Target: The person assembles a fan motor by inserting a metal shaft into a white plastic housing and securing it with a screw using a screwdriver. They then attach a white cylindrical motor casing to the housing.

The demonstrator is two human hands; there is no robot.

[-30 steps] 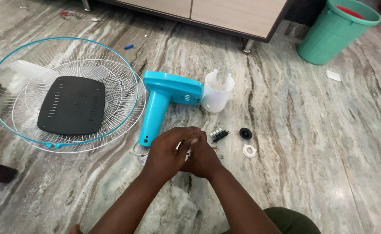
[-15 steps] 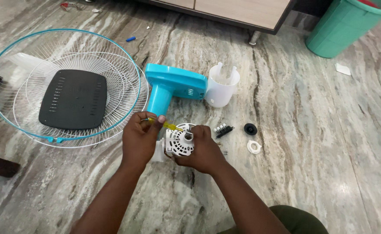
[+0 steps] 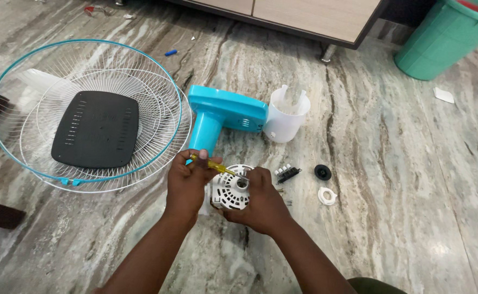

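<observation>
Both hands have drawn apart since a second ago, when they were clasped together low over the floor. Now the left hand [image 3: 187, 182] grips a yellow-handled screwdriver [image 3: 215, 166], its tip angled into the hub of the white motor housing [image 3: 230, 189], which the right hand [image 3: 260, 202] clamps just above the marble floor [image 3: 391, 228], near the turquoise fan body [image 3: 225, 111]. Fitting has given way to driving a screw, I judge.

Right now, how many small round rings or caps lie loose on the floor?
2: a black cap right of the hands and a white ring just below it. Others may be hidden.
</observation>
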